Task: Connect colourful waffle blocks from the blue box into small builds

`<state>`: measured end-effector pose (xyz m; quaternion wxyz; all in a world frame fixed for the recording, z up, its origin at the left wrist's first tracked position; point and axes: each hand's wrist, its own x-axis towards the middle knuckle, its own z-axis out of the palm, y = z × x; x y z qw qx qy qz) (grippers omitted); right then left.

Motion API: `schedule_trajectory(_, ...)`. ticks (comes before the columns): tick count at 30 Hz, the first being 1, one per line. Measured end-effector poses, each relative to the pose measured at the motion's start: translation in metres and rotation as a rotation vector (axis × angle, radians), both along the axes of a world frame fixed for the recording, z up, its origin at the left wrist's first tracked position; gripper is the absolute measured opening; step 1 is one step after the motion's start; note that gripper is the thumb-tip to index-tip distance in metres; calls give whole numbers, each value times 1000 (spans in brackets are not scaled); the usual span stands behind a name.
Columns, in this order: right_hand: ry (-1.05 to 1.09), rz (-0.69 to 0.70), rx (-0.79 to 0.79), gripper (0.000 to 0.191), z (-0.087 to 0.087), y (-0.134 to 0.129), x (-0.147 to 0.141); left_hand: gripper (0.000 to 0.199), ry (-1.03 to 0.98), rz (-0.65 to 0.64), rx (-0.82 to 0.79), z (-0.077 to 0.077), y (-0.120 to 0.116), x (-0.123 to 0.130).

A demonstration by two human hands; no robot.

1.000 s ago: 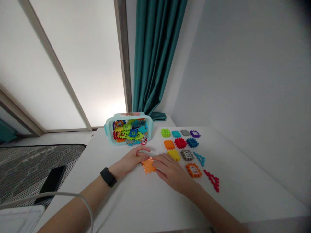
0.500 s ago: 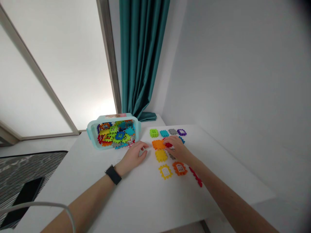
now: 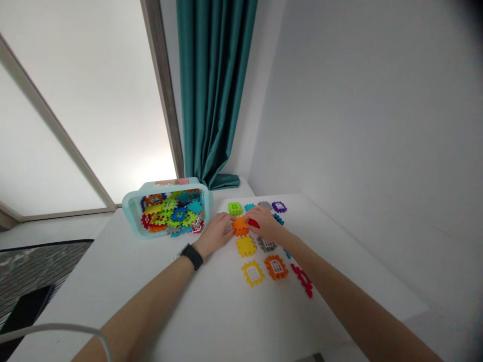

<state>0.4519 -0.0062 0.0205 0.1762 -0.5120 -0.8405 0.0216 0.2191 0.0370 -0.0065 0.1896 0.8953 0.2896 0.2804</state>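
Note:
An orange toothed piece point(image 3: 240, 226) lies between my two hands on the white table. My left hand point(image 3: 217, 234) grips its left edge, thumb near the lower side. My right hand point(image 3: 266, 224) is closed at its right side, with a red piece point(image 3: 254, 223) showing under the fingers. Below sit a yellow piece point(image 3: 246, 246), a grey window piece point(image 3: 266, 244), a yellow window piece point(image 3: 253, 273) and an orange window piece point(image 3: 276, 267). Behind are a green stack point(image 3: 234, 208), a light blue piece point(image 3: 249, 207) and a purple frame point(image 3: 279, 206).
A pale teal tub point(image 3: 132, 213) full of colourful pieces stands at the left back of the white table point(image 3: 226, 311). A red curved piece point(image 3: 302, 281) lies near my right forearm. A green curtain point(image 3: 213, 100) hangs behind, and a cable point(image 3: 68, 328) crosses the lower left.
My left hand has moved right to the orange piece and taken its left edge. My right hand has stayed by the red piece, and the view has shifted slightly.

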Motion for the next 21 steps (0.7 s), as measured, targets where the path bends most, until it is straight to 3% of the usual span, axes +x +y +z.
schedule_trajectory(9,-29,39,-17,15,-3,3,1,22,173,71,30,-4,-4,4)
schedule_trajectory(16,-139,70,-33,13,4,3,-1,18,162,85,18,-6,-4,5)
schedule_trajectory(21,-196,95,-44,28,5,4,-3,17,154,88,20,-7,-5,6)
